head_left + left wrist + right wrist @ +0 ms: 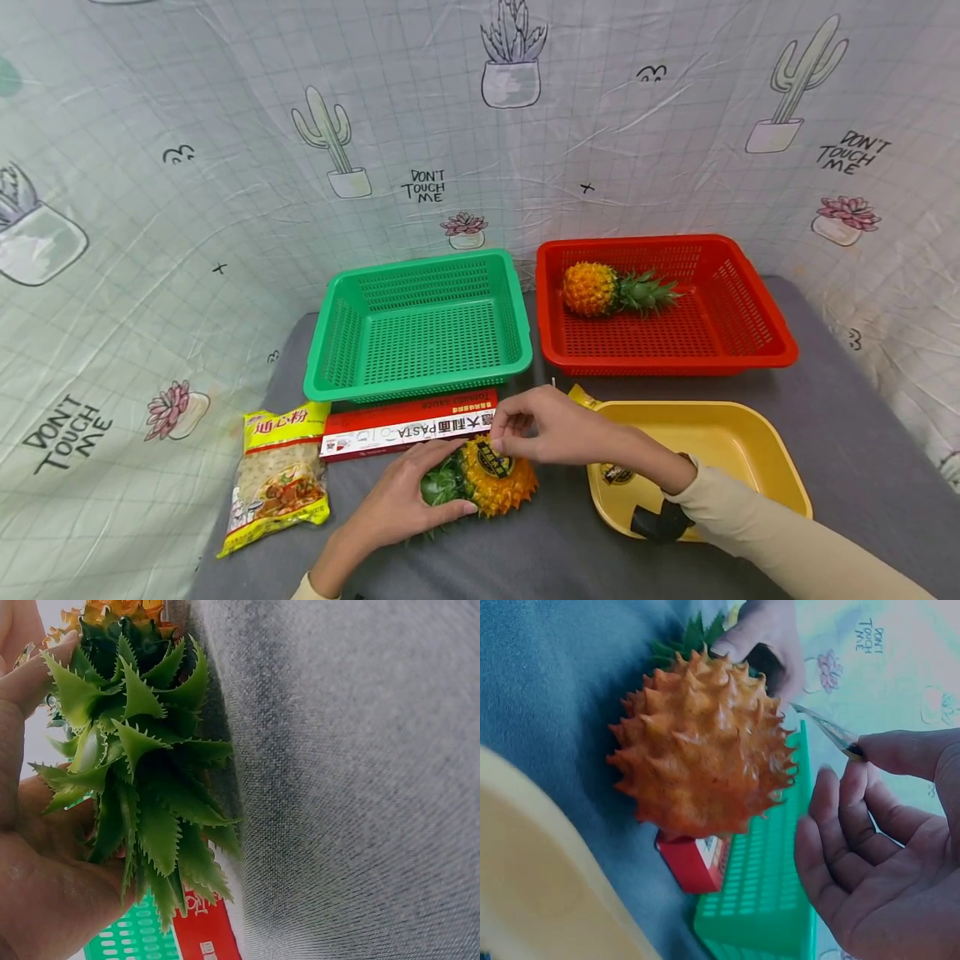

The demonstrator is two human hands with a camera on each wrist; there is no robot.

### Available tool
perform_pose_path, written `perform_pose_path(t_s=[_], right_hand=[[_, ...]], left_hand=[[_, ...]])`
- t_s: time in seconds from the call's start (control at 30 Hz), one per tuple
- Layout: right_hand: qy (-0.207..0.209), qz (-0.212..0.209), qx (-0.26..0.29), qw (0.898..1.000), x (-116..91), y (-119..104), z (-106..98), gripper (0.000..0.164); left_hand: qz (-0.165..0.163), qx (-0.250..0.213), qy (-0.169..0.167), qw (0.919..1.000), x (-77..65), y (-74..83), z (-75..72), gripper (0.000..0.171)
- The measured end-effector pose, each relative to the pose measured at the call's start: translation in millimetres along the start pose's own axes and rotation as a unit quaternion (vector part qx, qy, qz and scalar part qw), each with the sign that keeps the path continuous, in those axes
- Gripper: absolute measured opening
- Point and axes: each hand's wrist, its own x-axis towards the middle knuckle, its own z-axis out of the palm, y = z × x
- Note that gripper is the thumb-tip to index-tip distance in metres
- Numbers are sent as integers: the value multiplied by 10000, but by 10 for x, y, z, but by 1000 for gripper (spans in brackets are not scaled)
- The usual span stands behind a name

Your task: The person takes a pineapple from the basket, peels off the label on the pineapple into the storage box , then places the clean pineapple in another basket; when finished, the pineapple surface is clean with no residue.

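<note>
A small orange pineapple (504,490) with a green leafy crown (142,765) lies on the grey cloth. My left hand (408,492) holds it around the crown and upper end, thumb on the near side. Between thumb and fingertip, my right hand (551,427) pinches a black and gold label (492,460) at the pineapple's upper side. In the right wrist view the label (832,735) appears edge-on as a thin strip, the other fingers loosely curled. From that side the pineapple's spiky body (705,742) shows fully, with part of the left hand (769,637) behind it.
A green basket (420,392) stands at the back, beside a red basket (667,367) with another pineapple (590,289). A pasta box (405,429) and a yellow pasta bag (281,475) lie left. On the right, a yellow tray (750,467) holds a black-and-gold label (617,473), partly behind my right arm.
</note>
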Motion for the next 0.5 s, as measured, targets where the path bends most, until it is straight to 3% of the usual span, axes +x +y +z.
perform_pose_path(t_s=[0.5], right_hand=[[182,204,-17,9996,-150,69,-186,12]], left_hand=[[34,228,84,9997,-36,6,9,84]])
